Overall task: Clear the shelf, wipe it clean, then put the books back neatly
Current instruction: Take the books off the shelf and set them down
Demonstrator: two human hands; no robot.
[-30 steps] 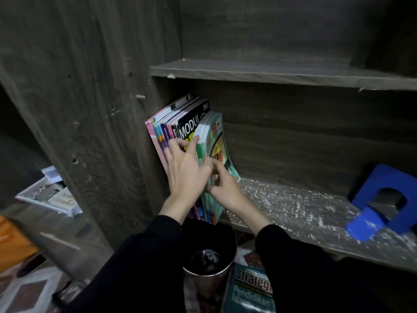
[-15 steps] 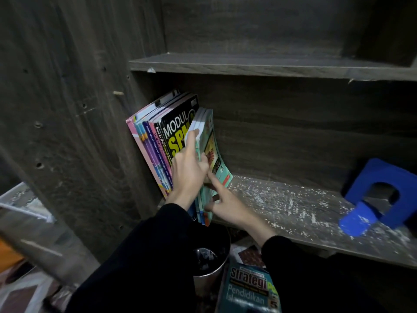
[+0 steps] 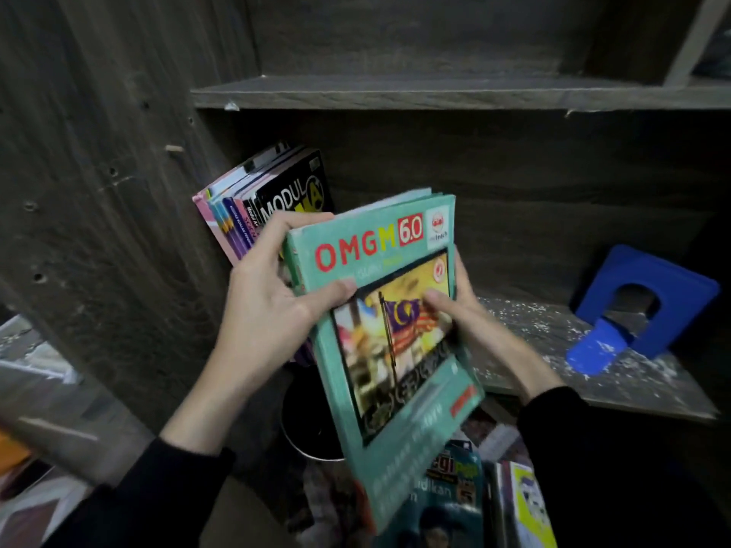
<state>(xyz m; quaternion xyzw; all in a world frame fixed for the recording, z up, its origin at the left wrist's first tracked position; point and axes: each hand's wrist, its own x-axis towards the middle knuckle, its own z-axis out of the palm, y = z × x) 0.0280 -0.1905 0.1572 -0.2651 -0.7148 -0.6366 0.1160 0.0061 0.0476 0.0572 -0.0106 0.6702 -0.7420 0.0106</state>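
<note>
Clearing is judged to be in hand: the teal OMGM 6.0 workbook [image 3: 395, 350] is gripped at its sides by the left hand [image 3: 273, 310] and right hand [image 3: 463, 314], thumbs curled onto the cover, just in front of the speckled shelf [image 3: 534, 330]. Setting it down off the shelf is called for next. About five leaning books [image 3: 257, 215] and one blue bookend [image 3: 648, 310] are counted on the shelf

Dim light. Dark wood-grain side panel [image 3: 99, 172] with peg holes, upper board [image 3: 435, 92] above, patterned floor [image 3: 35, 520] lower left.
</note>
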